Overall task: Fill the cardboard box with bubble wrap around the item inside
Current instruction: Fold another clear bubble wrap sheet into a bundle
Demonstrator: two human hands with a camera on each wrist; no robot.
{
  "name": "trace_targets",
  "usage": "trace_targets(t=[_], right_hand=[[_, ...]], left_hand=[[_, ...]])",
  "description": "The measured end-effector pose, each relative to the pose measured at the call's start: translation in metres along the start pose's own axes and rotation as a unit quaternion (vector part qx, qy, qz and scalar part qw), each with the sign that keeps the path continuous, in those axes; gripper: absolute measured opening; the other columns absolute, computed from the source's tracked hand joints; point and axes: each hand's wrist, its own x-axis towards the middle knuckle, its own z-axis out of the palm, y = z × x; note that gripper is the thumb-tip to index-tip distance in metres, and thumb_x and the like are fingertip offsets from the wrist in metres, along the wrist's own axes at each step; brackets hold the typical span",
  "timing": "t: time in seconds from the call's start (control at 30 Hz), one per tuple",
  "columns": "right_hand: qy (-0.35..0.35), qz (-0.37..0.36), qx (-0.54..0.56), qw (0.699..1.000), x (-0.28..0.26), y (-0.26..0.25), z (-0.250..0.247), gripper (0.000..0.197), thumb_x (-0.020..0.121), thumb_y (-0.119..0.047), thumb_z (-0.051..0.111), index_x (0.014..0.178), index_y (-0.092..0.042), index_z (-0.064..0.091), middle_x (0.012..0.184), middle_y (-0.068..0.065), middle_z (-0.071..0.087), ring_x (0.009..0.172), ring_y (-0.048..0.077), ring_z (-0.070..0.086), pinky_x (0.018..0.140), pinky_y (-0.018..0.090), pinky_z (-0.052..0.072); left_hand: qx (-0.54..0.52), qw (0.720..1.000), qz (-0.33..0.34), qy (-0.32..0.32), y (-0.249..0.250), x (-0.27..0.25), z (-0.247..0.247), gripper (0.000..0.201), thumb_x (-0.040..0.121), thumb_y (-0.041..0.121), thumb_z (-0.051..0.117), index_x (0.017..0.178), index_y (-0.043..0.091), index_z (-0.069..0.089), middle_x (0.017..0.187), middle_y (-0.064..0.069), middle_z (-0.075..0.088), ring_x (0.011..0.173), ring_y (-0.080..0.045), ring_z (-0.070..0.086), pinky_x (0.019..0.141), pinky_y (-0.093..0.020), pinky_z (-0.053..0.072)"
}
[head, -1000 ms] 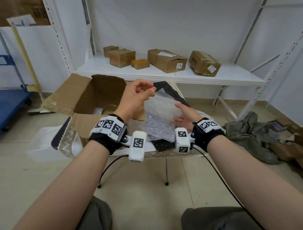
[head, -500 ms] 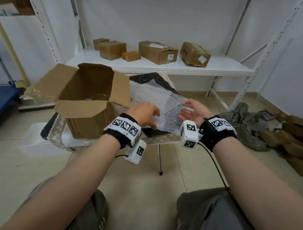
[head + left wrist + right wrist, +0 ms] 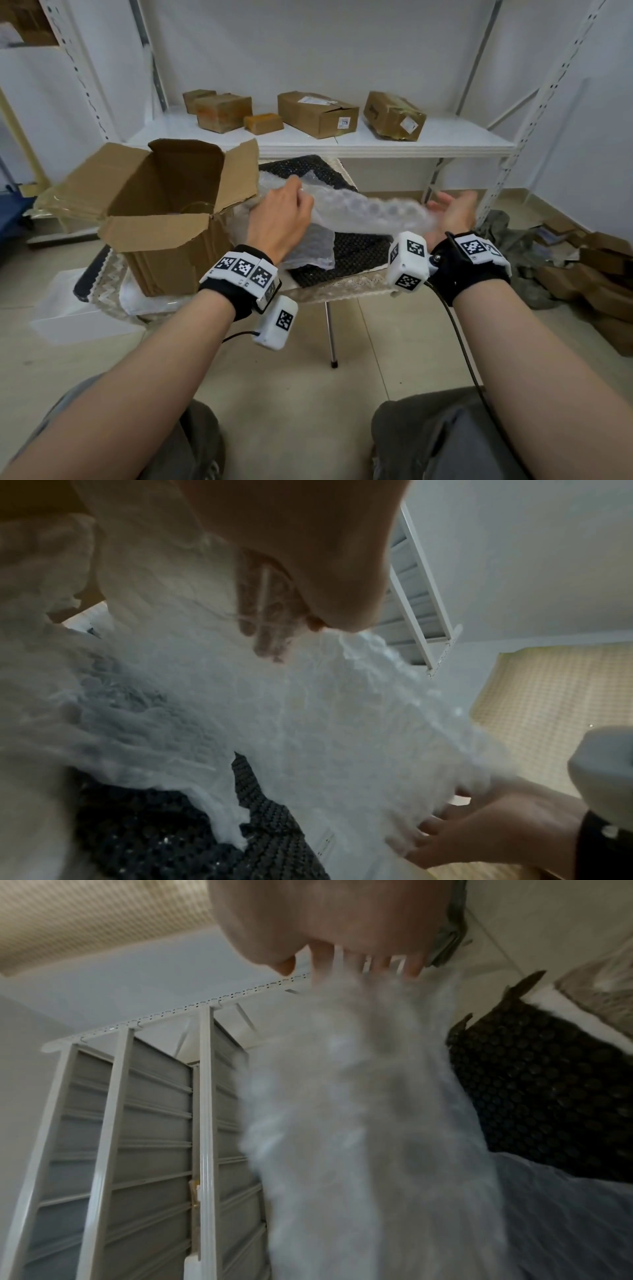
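Bubble wrap [image 3: 363,214] stretches between left hand's [image 3: 279,219] closed grip and right hand's [image 3: 452,214] wide grip; wrist views blur.

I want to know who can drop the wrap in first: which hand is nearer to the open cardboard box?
Left. The left hand grips the bubble wrap just beside the cardboard box. The right hand touches the wrap's far end, well away from the box.
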Motion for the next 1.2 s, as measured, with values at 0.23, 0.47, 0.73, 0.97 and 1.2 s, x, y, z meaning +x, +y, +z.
trace_targets(t=[0.23, 0.47, 0.73, 0.97, 1.2], right_hand=[[-0.051, 0.019, 0.082, 0.995, -0.013, 0.002, -0.002, 0.055, 0.099, -0.059, 0.021, 0.095, -0.026, 0.064, 0.139, 0.014, 0.056, 0.133, 0.030, 0.045, 0.105, 0.044, 0.037], [-0.145, 0.058, 0.036, 0.987, 0.001, 0.015, -0.006, 0.078, 0.088, -0.073, 0.040, 0.138, -0.014, 0.047, 0.131, 0.016, 0.058, 0.126, 0.036, 0.053, 0.110, 0.052, 0.036], [-0.215, 0.011, -0.002, 0.977, 0.004, 0.011, 0.009, 0.013, 0.084, -0.028, 0.063, 0.093, -0.018, 0.061, 0.094, 0.002, 0.067, 0.084, 0.017, 0.061, 0.085, 0.031, 0.044], [-0.278, 0.015, 0.099, 0.955, 0.012, 0.006, 0.009, 0.066, 0.083, -0.057, 0.069, 0.135, -0.019, 0.057, 0.136, 0.011, 0.062, 0.127, 0.031, 0.057, 0.103, 0.048, 0.045], [-0.326, -0.010, 0.059, 0.943, 0.001, -0.008, 0.008, 0.029, 0.085, -0.031, 0.065, 0.105, -0.009, 0.066, 0.108, 0.009, 0.067, 0.105, 0.026, 0.061, 0.104, 0.042, 0.043]], left_hand=[[-0.123, 0.990, -0.048, 0.053, -0.002, 0.001, -0.001, 0.025, 0.100, 0.035, 0.022, 0.093, 0.020, 0.040, 0.069, -0.004, 0.067, 0.063, -0.022, 0.066, 0.061, -0.047, 0.054], [-0.335, 0.933, -0.102, 0.085, 0.015, 0.003, -0.006, 0.017, 0.107, 0.021, 0.031, 0.099, 0.010, 0.042, 0.072, -0.002, 0.058, 0.063, -0.015, 0.060, 0.071, -0.052, 0.056], [-0.444, 0.879, -0.133, 0.109, 0.025, 0.010, -0.010, 0.019, 0.107, 0.022, 0.037, 0.092, 0.012, 0.044, 0.080, 0.001, 0.051, 0.070, -0.006, 0.052, 0.074, -0.025, 0.047], [-0.509, 0.841, -0.144, 0.111, 0.037, 0.022, -0.027, 0.010, 0.101, 0.023, 0.054, 0.093, 0.017, 0.051, 0.091, -0.006, 0.059, 0.083, -0.017, 0.059, 0.085, -0.036, 0.056], [-0.499, 0.839, -0.181, 0.120, 0.028, 0.025, -0.039, 0.024, 0.098, 0.012, 0.050, 0.097, 0.035, 0.043, 0.109, -0.013, 0.052, 0.106, -0.044, 0.061, 0.092, -0.055, 0.055]])
